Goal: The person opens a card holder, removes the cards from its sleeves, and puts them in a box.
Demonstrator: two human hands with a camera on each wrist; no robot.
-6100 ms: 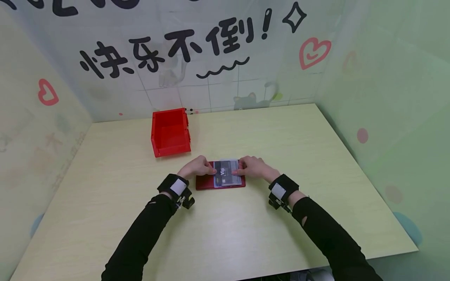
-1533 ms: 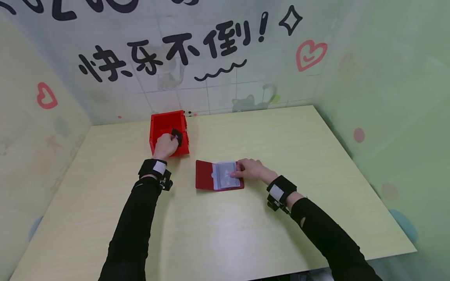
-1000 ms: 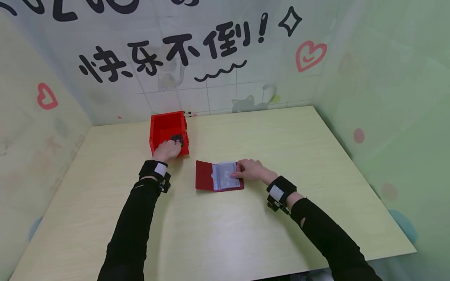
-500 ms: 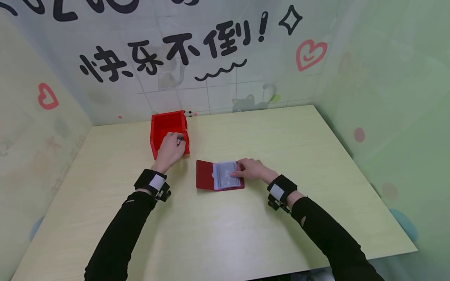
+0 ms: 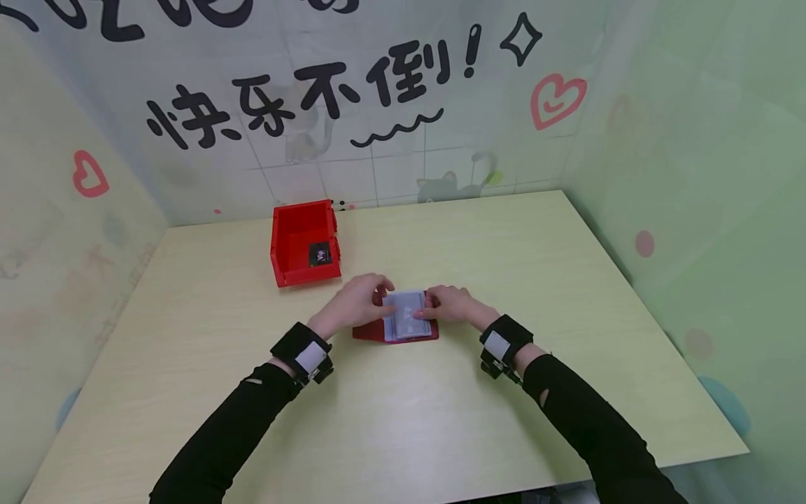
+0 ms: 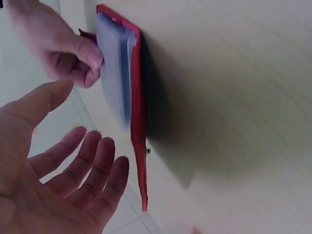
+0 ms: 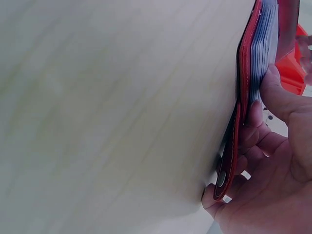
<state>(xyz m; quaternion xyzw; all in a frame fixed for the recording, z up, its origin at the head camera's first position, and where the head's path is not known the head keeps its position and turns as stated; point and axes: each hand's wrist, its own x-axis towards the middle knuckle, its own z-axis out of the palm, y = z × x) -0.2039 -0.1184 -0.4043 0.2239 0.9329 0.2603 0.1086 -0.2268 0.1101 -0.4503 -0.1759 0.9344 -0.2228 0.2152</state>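
An open red card holder point(image 5: 395, 329) with clear plastic sleeves point(image 5: 409, 316) lies on the pale wooden table point(image 5: 441, 420). My right hand point(image 5: 448, 304) pinches the right edge of the sleeves, thumb on top, as the right wrist view shows point(image 7: 278, 97). My left hand point(image 5: 360, 299) hovers over the holder's left half with fingers straight and spread, holding nothing; the left wrist view shows its bare palm point(image 6: 63, 180) beside the red cover point(image 6: 139, 126). A dark card point(image 5: 320, 253) lies inside the red bin point(image 5: 296, 238).
The red bin stands behind and to the left of the holder, near the back wall. Walls with printed letters and hearts close the table in at the back, left and right. The table's front edge runs just below my forearms.
My left hand let go of the dark card in the red bin and came back to the card holder. The right hand stayed on the sleeves.
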